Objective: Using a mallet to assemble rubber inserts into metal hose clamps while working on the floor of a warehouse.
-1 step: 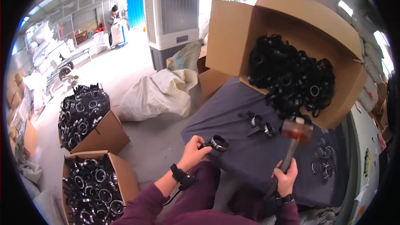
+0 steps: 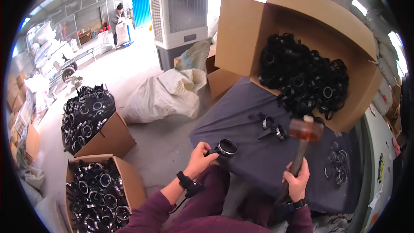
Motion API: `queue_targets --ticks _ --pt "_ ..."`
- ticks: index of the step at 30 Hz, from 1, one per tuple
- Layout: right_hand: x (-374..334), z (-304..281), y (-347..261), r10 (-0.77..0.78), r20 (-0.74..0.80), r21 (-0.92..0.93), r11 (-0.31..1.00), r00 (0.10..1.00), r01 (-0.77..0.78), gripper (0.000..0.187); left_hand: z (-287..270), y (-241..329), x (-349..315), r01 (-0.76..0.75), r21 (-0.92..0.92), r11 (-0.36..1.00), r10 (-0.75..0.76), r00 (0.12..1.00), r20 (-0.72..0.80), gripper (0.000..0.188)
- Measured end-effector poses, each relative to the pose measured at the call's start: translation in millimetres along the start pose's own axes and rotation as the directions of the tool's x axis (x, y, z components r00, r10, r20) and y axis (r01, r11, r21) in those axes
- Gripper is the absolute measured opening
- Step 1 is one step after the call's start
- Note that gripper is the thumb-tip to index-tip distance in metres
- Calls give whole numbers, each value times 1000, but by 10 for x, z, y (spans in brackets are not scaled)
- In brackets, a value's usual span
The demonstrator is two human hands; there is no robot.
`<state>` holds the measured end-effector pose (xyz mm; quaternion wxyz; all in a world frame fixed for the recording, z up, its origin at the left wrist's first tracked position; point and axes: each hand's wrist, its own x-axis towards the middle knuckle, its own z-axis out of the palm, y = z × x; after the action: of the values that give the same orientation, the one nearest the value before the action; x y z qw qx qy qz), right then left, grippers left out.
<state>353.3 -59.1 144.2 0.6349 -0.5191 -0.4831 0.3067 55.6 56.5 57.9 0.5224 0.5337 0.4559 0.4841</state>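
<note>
On the floor at far left, an open brown cardboard box (image 2: 108,137) behind a nearer brown cardboard box (image 2: 133,183), both heaped with black-and-silver ring parts (image 2: 97,192); then a slumped white woven sack (image 2: 161,97). Holding a round black-and-silver ring (image 2: 221,149) by its black tab, clamped between the fingers of the left hand (image 2: 200,159), near the left corner of a dark grey cloth-covered counter (image 2: 258,164). Toward the counter's middle, two loose black-and-silver bands (image 2: 280,132). Gripping an amber-headed, dark-handled mallet (image 2: 305,130) with closed fingers of the right hand (image 2: 297,179), head up and blurred. At the far edge, a large tan carton (image 2: 239,39) tipped open, spilling black rings (image 2: 302,77). Near the right edge, clustered thin silver rings (image 2: 341,173)
</note>
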Motion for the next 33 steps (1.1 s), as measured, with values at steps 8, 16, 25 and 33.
queue_targets --ticks 8,16,25,33 --pt "238 697 -196 254 503 -385 922 826 -49 68 -57 -351 -221 85 -178 980 -82 996 25 15" --pt "507 1162 -583 -273 526 -327 809 806 488 65 -60 -418 -137 132 -262 956 -131 991 21 17" --pt "547 1110 -241 272 379 -352 926 884 -134 72 -71 -406 -99 143 -129 981 -140 990 32 13" --pt "81 924 4 527 325 -368 836 785 -408 75 -30 -472 -85 144 -106 984 -142 990 21 14"
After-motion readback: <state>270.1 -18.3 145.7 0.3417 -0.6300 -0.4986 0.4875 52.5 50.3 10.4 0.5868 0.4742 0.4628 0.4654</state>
